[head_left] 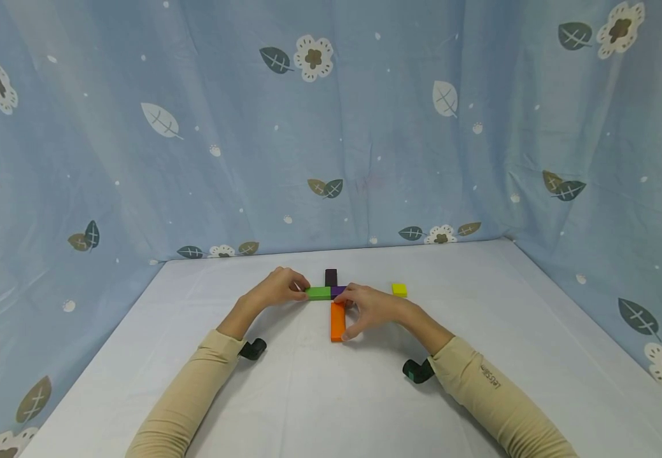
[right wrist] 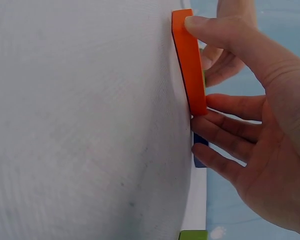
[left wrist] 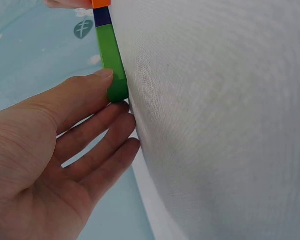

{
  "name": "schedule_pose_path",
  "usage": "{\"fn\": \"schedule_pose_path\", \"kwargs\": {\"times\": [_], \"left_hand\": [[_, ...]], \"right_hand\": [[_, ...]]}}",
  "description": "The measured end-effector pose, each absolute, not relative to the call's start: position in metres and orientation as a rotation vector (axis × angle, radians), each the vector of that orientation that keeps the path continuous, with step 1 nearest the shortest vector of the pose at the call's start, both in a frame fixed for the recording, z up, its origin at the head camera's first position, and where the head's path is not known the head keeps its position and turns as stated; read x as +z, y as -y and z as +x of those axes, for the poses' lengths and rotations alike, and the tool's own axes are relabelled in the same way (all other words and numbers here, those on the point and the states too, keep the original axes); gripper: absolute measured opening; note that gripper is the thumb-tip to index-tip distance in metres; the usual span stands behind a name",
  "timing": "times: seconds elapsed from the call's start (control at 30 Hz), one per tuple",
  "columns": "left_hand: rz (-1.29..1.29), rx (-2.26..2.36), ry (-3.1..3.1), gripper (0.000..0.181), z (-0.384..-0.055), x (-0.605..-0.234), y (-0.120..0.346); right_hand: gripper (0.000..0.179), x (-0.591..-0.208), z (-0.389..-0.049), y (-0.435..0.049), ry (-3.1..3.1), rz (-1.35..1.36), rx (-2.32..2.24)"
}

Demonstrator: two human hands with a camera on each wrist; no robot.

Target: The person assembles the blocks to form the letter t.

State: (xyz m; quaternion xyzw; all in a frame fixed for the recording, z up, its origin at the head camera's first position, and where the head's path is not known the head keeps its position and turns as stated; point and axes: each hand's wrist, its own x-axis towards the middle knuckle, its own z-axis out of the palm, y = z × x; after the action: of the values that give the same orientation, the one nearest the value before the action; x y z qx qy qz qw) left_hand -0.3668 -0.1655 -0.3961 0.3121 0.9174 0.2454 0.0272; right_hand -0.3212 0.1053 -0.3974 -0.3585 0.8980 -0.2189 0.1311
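Observation:
My left hand (head_left: 276,288) pinches the outer end of a green block (head_left: 319,293), its thumb on the block's face in the left wrist view. A purple block (head_left: 338,291) stands end to end with the green one, partly covered by the right hand's fingers. My right hand (head_left: 372,309) holds an orange block (head_left: 338,322) lengthwise, thumb at the near end and fingers at the far end. That orange block lies across the line of the other two, on their near side. Behind them a dark block (head_left: 331,278) points away at their junction.
A small yellow block (head_left: 400,291) lies to the right, past the right hand. White cloth covers the table (head_left: 308,401). A blue patterned curtain (head_left: 365,127) encloses the back and sides. Black wrist devices (head_left: 419,371) hang beneath both forearms.

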Motion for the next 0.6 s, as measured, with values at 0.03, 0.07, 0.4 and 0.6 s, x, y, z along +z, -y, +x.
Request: {"fn": "schedule_pose_path", "kwargs": {"times": [0.03,0.07,0.4,0.6], "left_hand": [[0.967,0.758,-2.832,0.023,-0.3667,-0.396,0.1656],[0.971,0.758,-2.832,0.023,-0.3665,-0.3959,0.1657],[0.994,0.775,-2.83,0.022,-0.3642,-0.3947,0.1653],[0.988,0.784,-2.827,0.022,-0.3643,-0.3952,0.1656]], "right_hand": [[0.077,-0.3976,-0.3212,-0.1052,-2.609,-1.035,-0.631],[0.077,-0.3976,-0.3211,-0.105,-2.609,-1.028,-0.635],[0.073,-0.3961,-0.3188,-0.1045,-2.624,-1.031,-0.661],[0.066,-0.3947,-0.3183,-0.1048,-2.628,-1.068,-0.679]]}}
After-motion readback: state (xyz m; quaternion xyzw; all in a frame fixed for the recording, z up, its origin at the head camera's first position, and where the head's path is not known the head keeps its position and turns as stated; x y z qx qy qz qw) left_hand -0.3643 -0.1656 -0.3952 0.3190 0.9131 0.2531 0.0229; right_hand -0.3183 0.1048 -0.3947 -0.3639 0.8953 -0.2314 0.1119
